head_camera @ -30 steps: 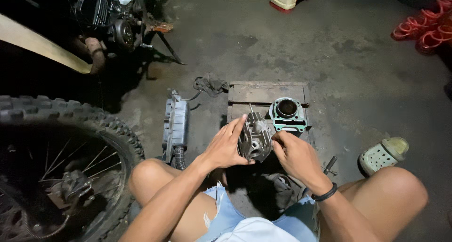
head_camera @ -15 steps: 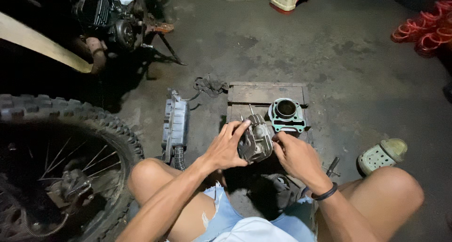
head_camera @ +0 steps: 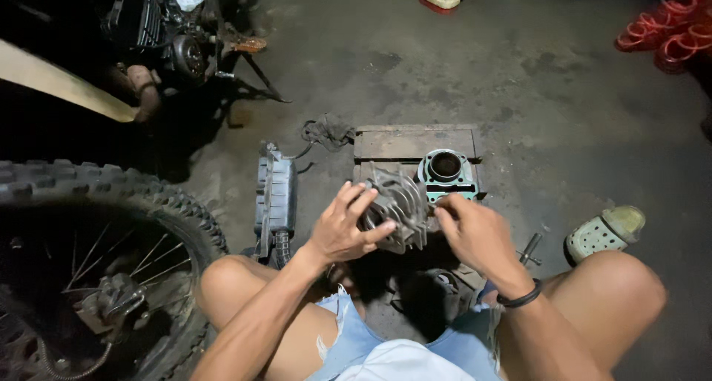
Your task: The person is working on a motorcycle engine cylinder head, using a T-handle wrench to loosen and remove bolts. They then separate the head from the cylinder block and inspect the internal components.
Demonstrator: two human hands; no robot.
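While the finned engine cylinder (head_camera: 397,207) hung in the air just above the near edge of a low wooden board (head_camera: 411,142), both hands had it between them. The left hand (head_camera: 343,229) cupped its left side, fingers (head_camera: 362,201) spread and curled over the fins with the thumb pressed underneath. The right hand (head_camera: 475,233) met it from the other side, fingertips (head_camera: 443,212) pinched against the edge of the fins, so neither hand was open; each was closed on the casting. A black band (head_camera: 519,299) circled the right wrist.

Handling such a part well, by my judgement, meant gripping the stout fin roots rather than their thin edges, keeping it low over the board, and turning it slowly so nothing slipped.

Just behind the casting, on the board, stood a teal-gasketed cylinder part (head_camera: 446,175) with a round bore. To the left, on the concrete floor (head_camera: 549,92), lay a grey ribbed cover (head_camera: 274,199), with a dark rag (head_camera: 326,133) near the board's far corner. A metal tool (head_camera: 530,247) lay beside the right knee, a pale clog (head_camera: 604,233) further right. A knobby spoked wheel (head_camera: 104,262) filled the lower left, a motorcycle engine (head_camera: 167,32) the upper left.
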